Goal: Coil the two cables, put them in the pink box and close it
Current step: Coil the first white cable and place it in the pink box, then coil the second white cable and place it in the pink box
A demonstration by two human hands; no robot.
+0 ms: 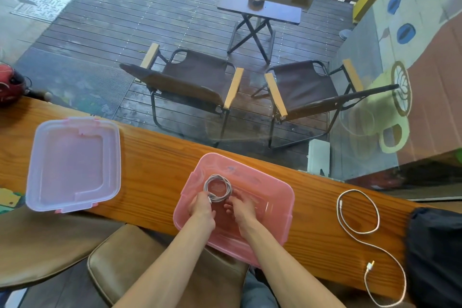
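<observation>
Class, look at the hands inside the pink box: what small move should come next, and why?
Probably let go of the coiled cable and lift both hands out. The left hand holds the coil inside the pink box, the right hand beside it. The white cable lies uncoiled on the counter, and the lid is off.

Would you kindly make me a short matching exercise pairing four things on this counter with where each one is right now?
Things:
1. coiled cable
2. loose cable
3. lid
4. dark bag

Places:
A. at the counter's far right end
B. inside the pink box, at the fingers of the left hand
C. flat on the counter, left of the box
D. uncoiled on the counter, right of the box

Pairs: 1-B, 2-D, 3-C, 4-A
</observation>
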